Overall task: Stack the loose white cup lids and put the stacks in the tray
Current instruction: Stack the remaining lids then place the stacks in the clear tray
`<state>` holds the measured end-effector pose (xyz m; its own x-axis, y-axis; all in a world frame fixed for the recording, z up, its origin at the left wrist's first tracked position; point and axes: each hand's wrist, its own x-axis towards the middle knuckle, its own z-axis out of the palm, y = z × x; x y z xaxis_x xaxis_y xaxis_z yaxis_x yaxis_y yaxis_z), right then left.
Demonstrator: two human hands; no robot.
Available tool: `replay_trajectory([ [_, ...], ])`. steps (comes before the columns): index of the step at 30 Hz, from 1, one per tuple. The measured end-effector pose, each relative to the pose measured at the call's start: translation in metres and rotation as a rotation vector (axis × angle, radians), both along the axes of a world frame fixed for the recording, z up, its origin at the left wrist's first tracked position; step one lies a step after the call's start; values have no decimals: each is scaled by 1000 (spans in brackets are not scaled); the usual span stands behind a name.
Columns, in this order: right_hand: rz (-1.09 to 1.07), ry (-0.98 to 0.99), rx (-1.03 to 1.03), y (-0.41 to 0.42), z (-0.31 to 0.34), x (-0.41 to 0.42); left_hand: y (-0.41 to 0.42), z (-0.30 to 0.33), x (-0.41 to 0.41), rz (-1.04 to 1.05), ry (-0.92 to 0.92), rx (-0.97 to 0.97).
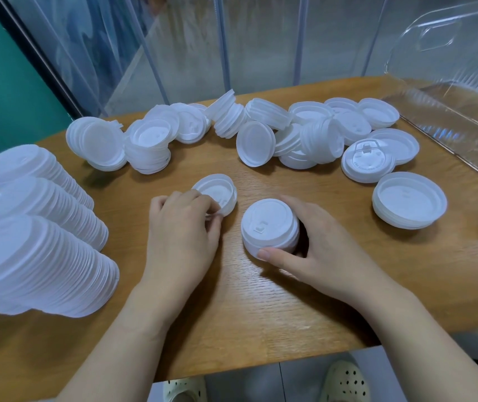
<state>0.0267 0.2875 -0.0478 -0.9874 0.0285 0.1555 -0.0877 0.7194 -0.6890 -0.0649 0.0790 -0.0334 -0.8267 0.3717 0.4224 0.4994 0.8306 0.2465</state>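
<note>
On the table, left hand pinches a lid; right hand grips a stack; embossed lettering unreadable.

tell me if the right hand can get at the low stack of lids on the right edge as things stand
Probably yes: bare table lies between the right hand and that low stack, though the hand now grips a short stack.

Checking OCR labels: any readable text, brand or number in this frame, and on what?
No readable text.
Embossed lid right of the pile: raised lettering along an arc, too small to read.
Small stack in the right hand: embossed mark by the sip hole, not legible.
</note>
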Motion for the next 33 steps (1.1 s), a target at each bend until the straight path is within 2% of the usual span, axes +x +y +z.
replay_trajectory([
  [7, 15, 28, -36, 0, -3, 0, 0, 6, 5, -10, -96, 191],
  [11, 25, 25, -41, 1, -4, -2, 3, 8, 10, -21, -35, 268],
  [15, 26, 29, -52, 2, -5, -1, 6, 14, 19, -59, 10, 480],
  [18, 31, 23, -57, 3, -7, -1, 13, 24, 29, -144, -172, 804],
  [20, 40, 22, -61, 4, -6, -1, 18, 29, 32, -186, -401, 1011],
  [22, 49, 19, -70, 4, -6, -1, 21, 27, 32, -197, -629, 1116],
  [24, 49, 22, -78, 4, -6, 0, 22, 22, 30, -169, -807, 1124],
  [26, 49, 25, -84, 4, -7, 0, 23, 19, 27, -111, -885, 1054],
  [29, 47, 18, -92, 6, -8, 0, 22, 15, 23, -35, -891, 923],
  [33, 40, 15, -99, 5, -8, -1, 21, 13, 26, -36, -851, 743],
])
